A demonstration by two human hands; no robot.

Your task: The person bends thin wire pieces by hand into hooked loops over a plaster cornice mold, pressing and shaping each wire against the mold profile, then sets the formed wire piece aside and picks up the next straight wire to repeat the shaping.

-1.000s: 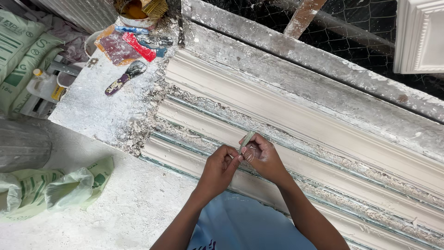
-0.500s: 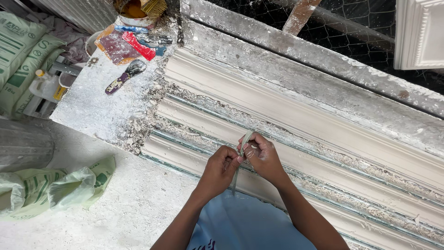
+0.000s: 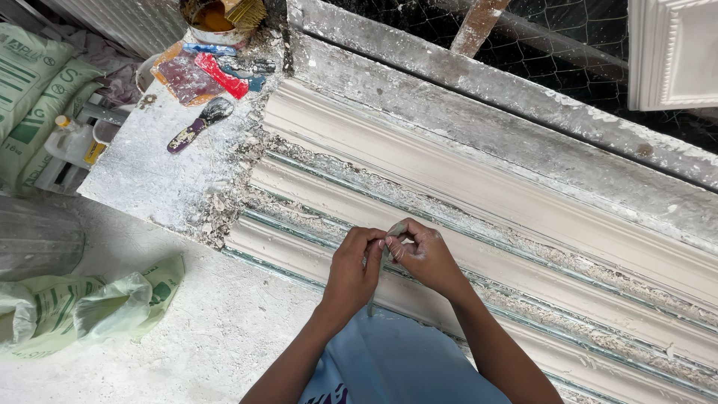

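Small grey-green piece (image 3: 394, 230) sits pinched between both hands, held just above the long white plaster moulding (image 3: 479, 187) on the bench, near its front edge. I can't tell what the piece is, too small and mostly covered. Left hand (image 3: 353, 265) has thumb and forefinger pressed on its left side, other fingers curled in; right hand (image 3: 425, 256) pinches it from the right and top, fingers bunched tight. Versus a second ago: the piece showed more above the right fingers then, now it sits lower and more enclosed, and the hands have closed up against each other. I read that as fine manipulation of the piece in place, not a move along the moulding; hand position over the profile is about the same. A thin dark line hangs below the hands, can't tell what it is. Further out: crumbled plaster debris (image 3: 224, 202) at the moulding's left end, a putty knife (image 3: 196, 124) on the dusty board, red and blue scrapers (image 3: 221, 75) beside a paint can (image 3: 217, 21) with a brush, green sacks (image 3: 82, 307) on the floor at left.
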